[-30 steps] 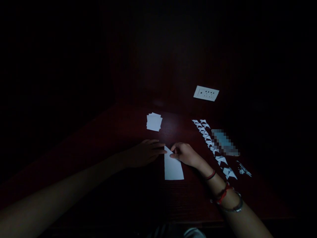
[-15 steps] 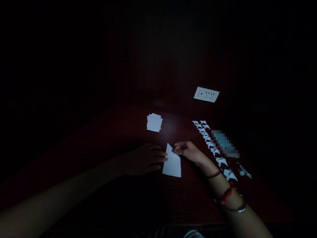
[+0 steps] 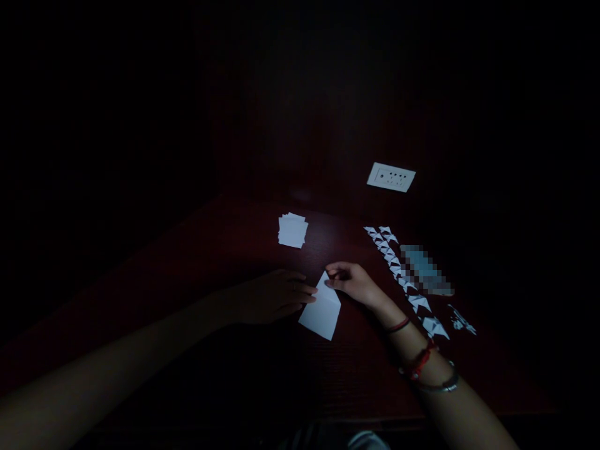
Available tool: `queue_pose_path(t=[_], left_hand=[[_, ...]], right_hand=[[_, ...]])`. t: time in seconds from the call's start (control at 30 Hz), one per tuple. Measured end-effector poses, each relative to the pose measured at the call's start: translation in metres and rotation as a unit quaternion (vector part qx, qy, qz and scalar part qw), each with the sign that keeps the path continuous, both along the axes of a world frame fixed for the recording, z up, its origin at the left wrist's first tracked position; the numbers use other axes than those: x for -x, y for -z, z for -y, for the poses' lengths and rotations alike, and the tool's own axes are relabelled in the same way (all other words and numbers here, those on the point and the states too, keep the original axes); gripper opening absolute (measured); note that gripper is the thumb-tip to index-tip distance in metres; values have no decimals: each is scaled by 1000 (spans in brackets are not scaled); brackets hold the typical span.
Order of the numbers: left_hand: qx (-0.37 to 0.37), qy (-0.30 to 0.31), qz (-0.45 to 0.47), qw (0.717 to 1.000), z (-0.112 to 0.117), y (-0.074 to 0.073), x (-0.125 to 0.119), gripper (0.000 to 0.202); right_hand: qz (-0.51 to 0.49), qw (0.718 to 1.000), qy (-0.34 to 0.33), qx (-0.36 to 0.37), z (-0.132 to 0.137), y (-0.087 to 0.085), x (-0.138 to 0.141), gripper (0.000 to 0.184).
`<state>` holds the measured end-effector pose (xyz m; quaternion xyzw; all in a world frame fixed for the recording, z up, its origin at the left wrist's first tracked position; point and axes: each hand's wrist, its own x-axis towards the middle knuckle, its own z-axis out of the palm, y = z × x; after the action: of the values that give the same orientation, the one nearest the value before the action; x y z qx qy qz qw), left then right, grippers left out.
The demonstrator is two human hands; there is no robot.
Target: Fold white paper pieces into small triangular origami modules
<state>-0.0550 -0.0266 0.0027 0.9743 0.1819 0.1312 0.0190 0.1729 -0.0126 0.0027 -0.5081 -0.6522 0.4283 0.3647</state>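
Note:
A white sheet of paper [image 3: 322, 310], folded to a point at its far end, lies on the dark red table in front of me. My left hand [image 3: 281, 295] rests flat with its fingers apart, the fingertips touching the paper's left edge. At the pointed end, my right hand [image 3: 352, 280] pinches the paper between thumb and fingers. Beyond the hands is a stack of white paper squares [image 3: 293, 231]. To the right, small folded paper pieces [image 3: 390, 256] run in two rows, one longer than the other.
A blurred-out flat object [image 3: 426, 270] lies right of the folded pieces. Nearer to me is a small pile of white scraps [image 3: 462, 320]. A white socket plate [image 3: 391, 177] is on the wall behind. The surroundings are very dark.
The paper has turned clockwise, its near end swinging left and its point moving right. My right thumb and fingers have closed on the point. My left hand has barely moved.

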Motion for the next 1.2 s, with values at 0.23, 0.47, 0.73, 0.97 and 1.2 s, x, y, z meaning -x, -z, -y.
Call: queue_pose_path(t=[0.23,0.47,0.73,0.97,1.2], left_hand=[[3,2,3,1000,0,2,-1,30],[5,-3,-1,1000,-1,2,-2,29],[-12,9,8,1000,0,1,-2,28],[-19,17,30,999,0,1,-2,34],[-42,-17,17,999,-4,5,-1,34]], right_hand=[[-230,955,34,184,5,-13,-9,28],[-184,969,15,161,6,-11,1,32],[-205,963,60,165,8,-14,-3,27],[-215,961,5,175,6,-11,-4,35],[203,972,-67,-97,16,-13,-5,34]])
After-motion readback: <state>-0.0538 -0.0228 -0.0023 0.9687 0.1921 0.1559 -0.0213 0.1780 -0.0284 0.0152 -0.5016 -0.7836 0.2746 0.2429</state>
